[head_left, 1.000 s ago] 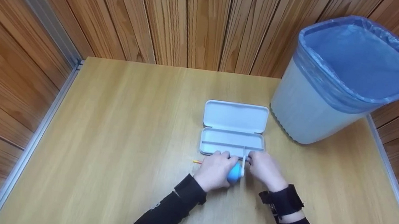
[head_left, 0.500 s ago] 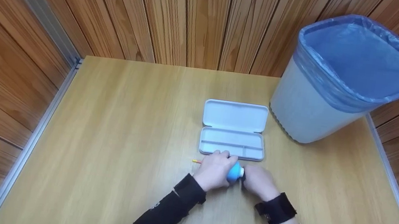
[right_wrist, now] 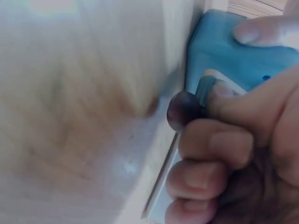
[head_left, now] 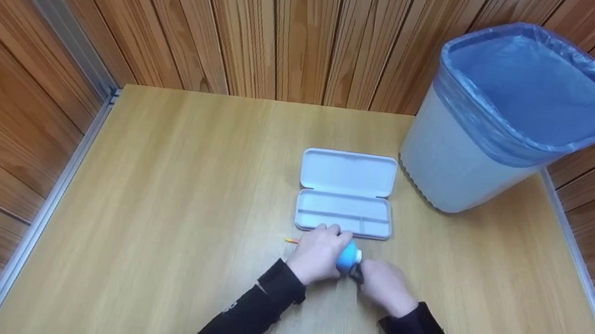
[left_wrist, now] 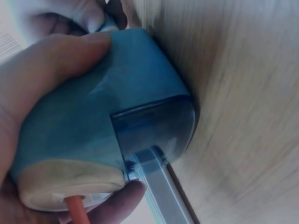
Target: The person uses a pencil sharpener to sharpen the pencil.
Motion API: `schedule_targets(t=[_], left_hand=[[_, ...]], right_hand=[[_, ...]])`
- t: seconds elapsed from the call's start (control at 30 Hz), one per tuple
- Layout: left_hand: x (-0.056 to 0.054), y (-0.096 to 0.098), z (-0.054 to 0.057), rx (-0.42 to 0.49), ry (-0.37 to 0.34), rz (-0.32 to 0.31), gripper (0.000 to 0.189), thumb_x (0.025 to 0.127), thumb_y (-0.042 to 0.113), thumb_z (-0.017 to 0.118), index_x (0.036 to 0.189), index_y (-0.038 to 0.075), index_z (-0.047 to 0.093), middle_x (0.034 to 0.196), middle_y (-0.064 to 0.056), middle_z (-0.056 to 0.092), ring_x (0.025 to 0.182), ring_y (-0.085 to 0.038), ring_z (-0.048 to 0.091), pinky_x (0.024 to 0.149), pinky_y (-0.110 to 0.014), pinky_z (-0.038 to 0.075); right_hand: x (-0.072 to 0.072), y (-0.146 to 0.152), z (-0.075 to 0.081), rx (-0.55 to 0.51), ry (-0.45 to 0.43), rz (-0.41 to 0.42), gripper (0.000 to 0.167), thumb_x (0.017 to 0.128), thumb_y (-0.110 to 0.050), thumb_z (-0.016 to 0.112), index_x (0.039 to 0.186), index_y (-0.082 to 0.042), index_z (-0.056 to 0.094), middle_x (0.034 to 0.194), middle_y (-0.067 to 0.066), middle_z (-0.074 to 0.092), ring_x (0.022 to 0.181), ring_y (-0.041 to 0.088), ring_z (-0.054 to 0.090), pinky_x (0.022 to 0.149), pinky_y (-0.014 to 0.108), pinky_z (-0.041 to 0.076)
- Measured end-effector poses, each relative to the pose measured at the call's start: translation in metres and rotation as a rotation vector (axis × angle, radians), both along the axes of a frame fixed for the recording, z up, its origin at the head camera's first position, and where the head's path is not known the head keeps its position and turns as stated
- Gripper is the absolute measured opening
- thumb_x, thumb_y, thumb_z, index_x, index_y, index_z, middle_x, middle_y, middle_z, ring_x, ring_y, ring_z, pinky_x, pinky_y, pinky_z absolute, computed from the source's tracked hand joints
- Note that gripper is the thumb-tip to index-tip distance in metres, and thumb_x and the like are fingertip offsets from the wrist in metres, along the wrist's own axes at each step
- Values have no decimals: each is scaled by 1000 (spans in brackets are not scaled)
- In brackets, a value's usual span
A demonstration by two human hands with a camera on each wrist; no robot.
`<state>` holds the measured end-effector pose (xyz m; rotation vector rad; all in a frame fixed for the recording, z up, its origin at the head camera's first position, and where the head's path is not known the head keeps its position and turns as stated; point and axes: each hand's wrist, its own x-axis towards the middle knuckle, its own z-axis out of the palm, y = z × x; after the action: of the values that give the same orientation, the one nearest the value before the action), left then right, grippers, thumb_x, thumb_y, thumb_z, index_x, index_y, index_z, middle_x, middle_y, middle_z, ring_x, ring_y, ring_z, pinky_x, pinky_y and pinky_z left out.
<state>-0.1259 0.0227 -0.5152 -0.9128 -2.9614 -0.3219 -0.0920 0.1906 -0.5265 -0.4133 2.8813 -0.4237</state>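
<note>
A blue crank pencil sharpener lies between both hands, just in front of the case. My left hand grips its body from above, thumb along the side in the left wrist view. An orange pencil projects from the sharpener's pale end, and its yellow-tipped end shows left of the hand in the head view. My right hand pinches the crank handle at the other end, its dark knob beside the curled fingers. The crank points down toward the body. A clear smoky shavings drawer shows on the sharpener.
Directly behind the sharpener, a pale pencil case lies with its lid raised and a divider across its tray. At the back right stands a white bin lined with a blue bag. Wood-panelled walls border the table.
My right hand has swung the crank from its upper position beside the case down to the near side. The left hand and the sharpener stay in place.
</note>
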Motion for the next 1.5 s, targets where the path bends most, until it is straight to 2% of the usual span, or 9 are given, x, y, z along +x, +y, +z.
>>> schedule_targets(t=[0.17, 0.3, 0.5, 0.77, 1.1, 1.33, 1.5], left_hand=[[0, 1, 1, -25, -42, 6, 62, 65, 38, 91, 118, 19, 64, 103, -2, 68, 85, -21, 62, 65, -32, 52], [0, 1, 2, -32, -52, 8, 64, 65, 38, 91, 119, 19, 63, 104, -2, 68, 87, -21, 63, 66, -32, 53], [1, 1, 1, -19, -39, 3, 62, 64, 39, 92, 114, 18, 63, 102, -2, 68, 84, -22, 63, 64, -32, 53], [0, 0, 1, -17, -53, 3, 61, 65, 39, 91, 115, 18, 63, 102, -2, 68, 85, -22, 63, 65, -32, 52], [1, -1, 0, -20, -53, 12, 62, 66, 38, 91, 118, 18, 63, 104, -3, 68, 86, -21, 63, 65, -32, 53], [0, 0, 0, -6, -19, 13, 62, 63, 37, 92, 115, 17, 64, 101, -3, 69, 83, -21, 63, 64, -32, 53], [0, 0, -1, 7, 15, 8, 59, 62, 37, 92, 110, 16, 64, 96, -2, 68, 79, -21, 62, 60, -31, 52]], right_hand=[[8, -2, 7, 30, -23, 14, 21, 78, 1, 69, 65, -9, 55, 60, 1, 47, 55, 19, 43, 50, 38, 40], [15, -2, 12, 40, -10, 15, 22, 76, 4, 68, 65, -9, 55, 60, 2, 49, 55, 21, 47, 50, 39, 40], [22, -3, 19, 33, 50, 25, 26, 83, -6, 72, 64, -9, 55, 58, 6, 55, 54, 27, 53, 50, 42, 40], [26, -3, 28, 42, 68, 18, 25, 83, -10, 74, 65, -8, 57, 58, 6, 56, 53, 25, 53, 50, 39, 41], [20, -1, 50, 3, 11, 1, 16, 89, -10, 69, 74, -7, 65, 59, 5, 56, 53, 19, 49, 49, 34, 38], [9, 1, 63, 1, 73, 3, 11, 89, -6, 67, 78, -5, 67, 63, 7, 61, 53, 17, 50, 49, 32, 39], [0, 4, 64, -14, 94, 0, 13, 90, -6, 66, 77, -5, 65, 60, 4, 56, 52, 15, 43, 49, 28, 34]])
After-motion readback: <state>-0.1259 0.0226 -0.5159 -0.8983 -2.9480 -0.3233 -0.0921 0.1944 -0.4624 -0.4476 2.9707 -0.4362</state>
